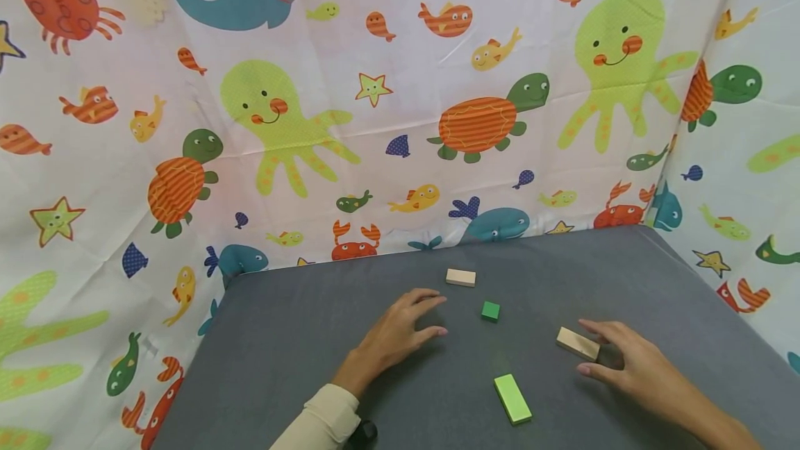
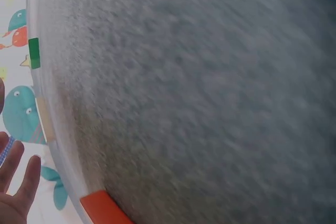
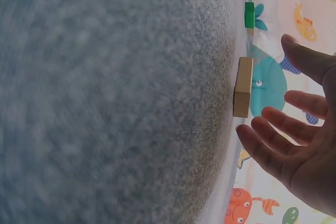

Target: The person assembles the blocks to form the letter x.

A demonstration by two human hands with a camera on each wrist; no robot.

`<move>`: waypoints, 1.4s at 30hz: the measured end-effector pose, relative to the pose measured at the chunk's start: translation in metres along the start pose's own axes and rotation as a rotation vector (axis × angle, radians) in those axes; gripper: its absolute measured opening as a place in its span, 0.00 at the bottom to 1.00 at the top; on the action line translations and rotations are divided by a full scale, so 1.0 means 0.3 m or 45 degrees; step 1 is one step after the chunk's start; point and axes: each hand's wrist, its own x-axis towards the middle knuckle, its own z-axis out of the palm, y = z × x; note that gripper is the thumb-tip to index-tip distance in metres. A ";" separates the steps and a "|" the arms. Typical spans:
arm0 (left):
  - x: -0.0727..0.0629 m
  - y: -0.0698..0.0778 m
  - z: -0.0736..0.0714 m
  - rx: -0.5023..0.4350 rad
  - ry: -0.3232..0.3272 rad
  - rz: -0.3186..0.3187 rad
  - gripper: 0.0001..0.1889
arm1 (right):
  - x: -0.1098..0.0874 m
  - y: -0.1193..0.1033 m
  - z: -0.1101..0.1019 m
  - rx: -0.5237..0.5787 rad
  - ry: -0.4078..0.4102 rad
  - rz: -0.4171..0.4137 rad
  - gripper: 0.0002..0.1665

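Note:
My left hand (image 1: 396, 332) hovers over the grey table with fingers and thumb apart, holding nothing. Ahead of its fingertips lie a plain wooden block (image 1: 460, 278) and a small green cube (image 1: 490, 311). My right hand (image 1: 637, 367) is spread beside a second wooden block (image 1: 578, 344); in the right wrist view a gap shows between the fingers and this wooden block (image 3: 243, 87). A light green block (image 1: 512, 399) lies flat between the hands, nearer to me. An orange-red block (image 2: 106, 208) shows at the bottom of the left wrist view; I cannot find it in the head view.
The grey table (image 1: 281, 353) meets a white curtain (image 1: 387, 137) printed with sea animals at its back and sides. A small dark round object (image 1: 362, 432) shows by the left sleeve (image 1: 328, 412).

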 end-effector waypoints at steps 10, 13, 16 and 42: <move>0.022 0.009 0.033 -0.205 -0.005 -0.080 0.29 | 0.006 0.015 0.002 -0.023 -0.016 -0.011 0.44; 0.031 0.013 0.042 -0.256 -0.020 -0.104 0.28 | 0.007 0.019 0.001 -0.025 -0.011 -0.019 0.43; 0.039 0.016 0.051 -0.270 -0.026 -0.115 0.28 | 0.006 0.021 0.000 -0.024 0.001 -0.037 0.41; 0.098 0.060 0.126 -0.359 -0.063 -0.136 0.27 | 0.009 0.039 0.003 -0.046 0.002 -0.065 0.33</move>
